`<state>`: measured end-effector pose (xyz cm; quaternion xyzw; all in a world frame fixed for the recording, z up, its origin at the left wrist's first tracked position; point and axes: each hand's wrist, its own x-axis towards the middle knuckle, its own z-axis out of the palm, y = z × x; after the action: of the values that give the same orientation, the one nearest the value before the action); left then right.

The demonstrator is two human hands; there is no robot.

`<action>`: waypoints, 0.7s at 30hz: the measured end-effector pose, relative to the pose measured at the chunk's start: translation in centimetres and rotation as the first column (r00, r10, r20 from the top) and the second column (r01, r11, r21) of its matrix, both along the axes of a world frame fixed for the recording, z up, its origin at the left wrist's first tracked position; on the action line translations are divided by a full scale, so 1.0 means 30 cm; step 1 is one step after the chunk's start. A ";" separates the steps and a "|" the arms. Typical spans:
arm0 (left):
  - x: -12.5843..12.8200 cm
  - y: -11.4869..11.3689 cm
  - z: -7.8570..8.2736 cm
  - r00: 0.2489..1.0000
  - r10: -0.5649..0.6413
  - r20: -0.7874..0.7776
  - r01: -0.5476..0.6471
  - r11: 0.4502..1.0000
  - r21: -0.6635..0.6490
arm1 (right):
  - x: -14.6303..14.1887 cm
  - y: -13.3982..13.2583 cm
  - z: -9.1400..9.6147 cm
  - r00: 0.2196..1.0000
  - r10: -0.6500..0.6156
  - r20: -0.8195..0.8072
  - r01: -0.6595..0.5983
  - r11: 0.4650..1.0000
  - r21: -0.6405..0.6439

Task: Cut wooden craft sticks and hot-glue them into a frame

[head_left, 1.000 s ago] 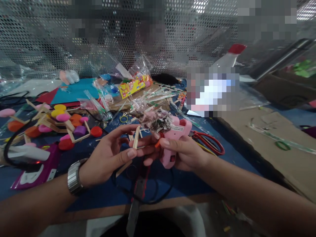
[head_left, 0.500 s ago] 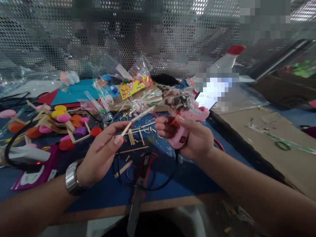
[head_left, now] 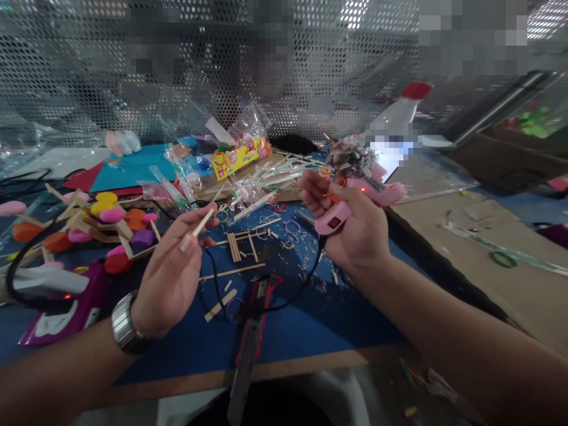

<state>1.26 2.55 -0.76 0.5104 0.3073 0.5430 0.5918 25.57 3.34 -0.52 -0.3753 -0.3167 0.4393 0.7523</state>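
Pinched between the thumb and fingers of my left hand [head_left: 171,266] is a short thin wooden stick [head_left: 203,222]. My right hand [head_left: 359,228] grips a pink glue gun [head_left: 335,218] with an orange trigger and a small red light. A grey, crumpled mass [head_left: 352,155] shows around the front of the gun; its material is unclear. A black cord [head_left: 313,269] runs down from the handle. Between my hands, thin wooden sticks [head_left: 234,247] lie on the blue tabletop, some set side by side. Nearer me rests a red and black utility knife [head_left: 255,319], blade extended over the table edge.
On the left stands a wooden stick construction with colourful round pieces [head_left: 113,214], beside a purple device [head_left: 84,305]. A yellow packet [head_left: 239,158] and plastic wrappers lie at the back. A lit phone [head_left: 390,158] and cardboard [head_left: 470,242] are at right.
My right hand has moved right and slightly up with the glue gun. My left hand has shifted left, still pinching the stick, so the two hands are farther apart.
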 end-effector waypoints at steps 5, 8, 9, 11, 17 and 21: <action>-0.003 0.001 -0.005 1.000 -0.029 0.005 0.029 1.000 -0.007 | -0.014 -0.027 0.024 0.981 0.179 0.081 -0.164 0.973 -0.160; -0.008 0.000 -0.008 0.994 -0.104 0.015 0.104 0.995 -0.009 | -0.017 -0.052 0.036 0.910 0.403 0.097 -0.375 0.900 -0.220; -0.010 -0.001 -0.008 0.991 -0.130 0.014 0.130 0.991 -0.014 | -0.017 -0.060 0.040 0.876 0.473 0.093 -0.444 0.867 -0.226; -0.013 -0.006 -0.008 0.980 -0.200 0.011 0.200 0.979 -0.034 | -0.016 -0.073 0.045 0.802 0.594 0.071 -0.566 0.792 -0.227; -0.024 -0.024 -0.008 0.890 -0.457 0.006 0.456 0.888 -0.052 | -0.030 -0.100 0.035 0.633 0.773 0.048 -0.745 0.624 -0.234; -0.027 -0.027 -0.004 0.877 -0.481 0.009 0.480 0.875 -0.063 | -0.038 -0.105 0.029 0.593 0.804 0.045 -0.766 0.580 -0.277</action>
<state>0.45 1.74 -0.87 0.5534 0.1902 0.3675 0.7229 24.43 0.18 0.35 -0.3144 -0.4585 0.7278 0.4015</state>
